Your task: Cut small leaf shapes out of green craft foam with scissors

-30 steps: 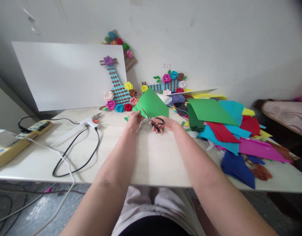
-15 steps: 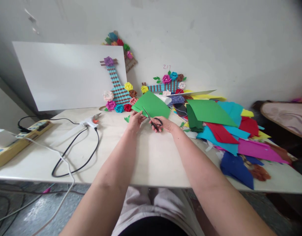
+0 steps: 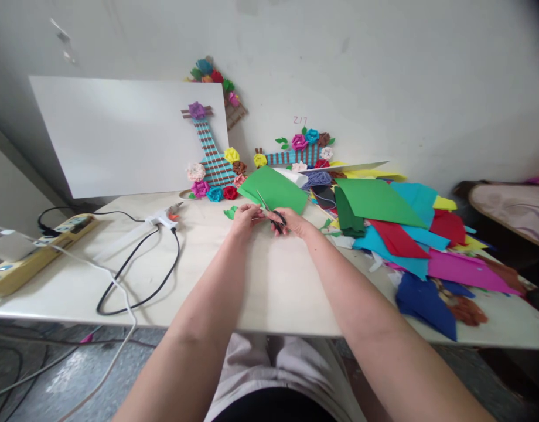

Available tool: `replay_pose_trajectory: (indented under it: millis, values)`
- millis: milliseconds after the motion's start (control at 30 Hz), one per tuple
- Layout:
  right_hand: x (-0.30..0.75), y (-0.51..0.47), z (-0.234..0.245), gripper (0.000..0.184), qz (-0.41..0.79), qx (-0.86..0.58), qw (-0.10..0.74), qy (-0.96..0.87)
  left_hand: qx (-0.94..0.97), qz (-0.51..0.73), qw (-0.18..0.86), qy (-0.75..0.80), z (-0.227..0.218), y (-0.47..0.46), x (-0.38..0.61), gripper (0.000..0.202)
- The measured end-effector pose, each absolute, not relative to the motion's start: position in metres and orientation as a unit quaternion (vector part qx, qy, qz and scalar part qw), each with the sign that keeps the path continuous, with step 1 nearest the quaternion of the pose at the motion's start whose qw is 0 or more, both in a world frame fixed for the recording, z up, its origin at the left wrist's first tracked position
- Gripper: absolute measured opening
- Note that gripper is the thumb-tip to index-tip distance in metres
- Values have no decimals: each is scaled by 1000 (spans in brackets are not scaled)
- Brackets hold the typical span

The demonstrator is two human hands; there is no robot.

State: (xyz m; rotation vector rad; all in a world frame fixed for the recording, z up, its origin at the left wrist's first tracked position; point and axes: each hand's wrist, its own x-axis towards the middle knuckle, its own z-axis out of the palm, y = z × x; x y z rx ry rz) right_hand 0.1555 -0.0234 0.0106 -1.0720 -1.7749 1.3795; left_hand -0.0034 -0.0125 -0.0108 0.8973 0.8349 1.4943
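Observation:
In my right hand (image 3: 291, 221) is a pair of scissors (image 3: 277, 219) with black handles, its blades pointing up and left over a green paper sheet (image 3: 273, 186). My left hand (image 3: 248, 218) is close beside the blades with its fingertips pinched together. Whatever lies between those fingertips is too small to make out. The green sheet rests on the table just beyond both hands. Small green cut leaf pieces (image 3: 230, 213) lie to the left of my left hand.
A paper-flowered blue guitar (image 3: 211, 153) leans on a white board (image 3: 133, 135); another blue flowered piece (image 3: 291, 157) stands right of it. A glue gun (image 3: 163, 218) with looping cord and a power strip (image 3: 41, 255) are left. Coloured paper (image 3: 379, 202) heaps on the right.
My hands have drawn closer together, the left fingertips now right by the scissors. The scissors' handles look closer together. The whole view has shifted slightly.

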Motion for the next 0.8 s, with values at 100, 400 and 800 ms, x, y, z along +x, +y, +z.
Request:
replay_pose_trajectory:
  millis: [100, 400, 800]
  values:
    - [155, -22, 10, 29, 526, -410, 320, -673, 395, 627, 573, 351, -12, -13, -4, 23]
    - [154, -25, 15, 29, 530, -404, 319, -674, 431, 617, 569, 332, -11, -14, -6, 24]
    - [172, -14, 35, 36, 523, -401, 224, -718, 462, 588, 590, 304, -9, -17, -14, 22]
